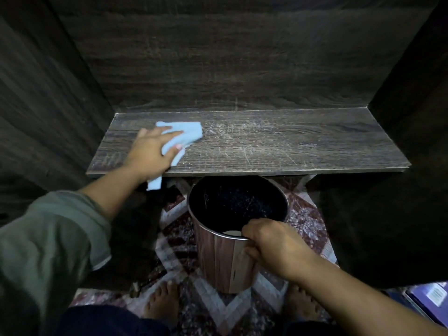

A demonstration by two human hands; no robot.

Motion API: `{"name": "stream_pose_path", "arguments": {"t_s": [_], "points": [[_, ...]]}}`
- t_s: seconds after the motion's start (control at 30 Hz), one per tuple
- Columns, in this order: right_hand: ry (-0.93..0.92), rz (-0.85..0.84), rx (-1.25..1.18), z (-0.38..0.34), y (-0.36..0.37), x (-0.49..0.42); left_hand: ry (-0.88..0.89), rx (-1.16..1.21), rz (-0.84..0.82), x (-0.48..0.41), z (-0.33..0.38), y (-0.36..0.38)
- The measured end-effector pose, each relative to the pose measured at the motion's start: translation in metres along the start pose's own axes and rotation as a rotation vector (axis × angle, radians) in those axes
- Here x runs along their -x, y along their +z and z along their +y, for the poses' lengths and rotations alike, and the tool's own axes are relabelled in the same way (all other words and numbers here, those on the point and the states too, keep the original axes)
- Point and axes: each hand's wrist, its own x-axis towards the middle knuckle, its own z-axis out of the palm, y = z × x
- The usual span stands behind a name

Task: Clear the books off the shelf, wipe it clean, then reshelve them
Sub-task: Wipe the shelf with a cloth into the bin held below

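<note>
A dark wood-grain shelf [278, 144] spans the middle of the head view, bare of books and streaked with pale dust and scratches. My left hand [151, 150] presses a light blue cloth [186, 133] onto the shelf's left part, thumb curled over the fabric; one end of the cloth hangs over the front edge. Below the shelf edge, my right hand [271, 243] grips the near rim of a wood-patterned bin [223, 263], whose dark inside shows specks of dust. A blue book [431, 299] lies at the bottom right corner.
Dark cabinet walls close in on the left, right and back of the shelf. A patterned red and white rug [179, 241] covers the floor, and my bare feet stand on it near the bin.
</note>
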Motion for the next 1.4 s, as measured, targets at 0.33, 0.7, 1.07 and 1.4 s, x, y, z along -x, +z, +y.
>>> {"name": "stream_pose_path", "arguments": {"t_s": [0.33,0.7,1.07,1.4], "points": [[0.015,-0.03,-0.01,0.0,-0.001,0.007,0.315,0.243,0.167,0.0,0.048,-0.019],[0.024,-0.038,-0.037,0.007,-0.001,0.003,-0.12,-0.085,0.008,-0.093,0.046,0.02],[0.048,-0.092,-0.008,0.005,0.003,0.001,0.342,0.135,0.051,0.015,0.085,0.012],[0.041,-0.094,-0.008,0.003,0.002,-0.003,-0.223,0.081,0.203,-0.087,0.06,-0.001]]}}
